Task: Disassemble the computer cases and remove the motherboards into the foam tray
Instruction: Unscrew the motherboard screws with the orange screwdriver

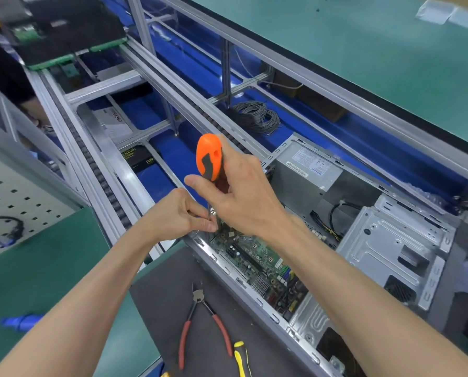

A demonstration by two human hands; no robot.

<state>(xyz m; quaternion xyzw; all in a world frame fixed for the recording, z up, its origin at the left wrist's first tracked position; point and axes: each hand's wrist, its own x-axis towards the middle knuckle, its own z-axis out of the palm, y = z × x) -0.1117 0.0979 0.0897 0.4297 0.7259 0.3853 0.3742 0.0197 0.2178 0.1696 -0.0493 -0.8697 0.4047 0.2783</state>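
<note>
hands [216,208] grip rubbery orange screwdriver [209,156] over ridged motherboard [257,263].

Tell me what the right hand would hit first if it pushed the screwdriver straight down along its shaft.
Probably the green motherboard in the open computer case: the right hand aims the screwdriver there, past the left hand fingers pinching its shaft. The tip is hidden.

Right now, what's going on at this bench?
A person is working on an open computer case lying on its side. The right hand grips an orange-handled screwdriver, held upright over the case's near corner, while the left hand pinches its shaft near the tip. The motherboard sits in the case, and the power supply is in place too. Red-handled pliers lie on the dark mat beside the case.
</note>
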